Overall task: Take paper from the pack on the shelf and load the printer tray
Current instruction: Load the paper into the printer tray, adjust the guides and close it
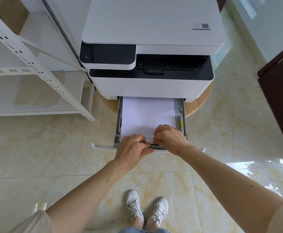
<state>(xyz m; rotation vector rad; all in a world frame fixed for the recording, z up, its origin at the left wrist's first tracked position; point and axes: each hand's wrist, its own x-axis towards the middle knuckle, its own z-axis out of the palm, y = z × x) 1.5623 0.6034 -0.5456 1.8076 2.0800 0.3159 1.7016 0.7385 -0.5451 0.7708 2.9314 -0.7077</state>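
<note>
- Both hands work at the near end of the pulled-out tray (pixel 184 113): we see the left hand (pixel 133 148) with fingers curled at the rear paper guide (pixel 154 146), and the right hand (pixel 170 137) pinching the near edge of the paper (pixel 145 113).
- Paper lies flat in the tray, below the printer (pixel 151 47).
- We judge loading nearly done; seating the guide and closing the tray remain.
- Count: one printer, one tray, one stack, two hands. No pack visible on the shelf (pixel 36 91), far left.

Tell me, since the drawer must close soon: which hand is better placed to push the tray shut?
Probably the left hand: it sits over the tray's front lip, at the grey end guide. The right hand reaches further in, fingers curled on the paper.
</note>
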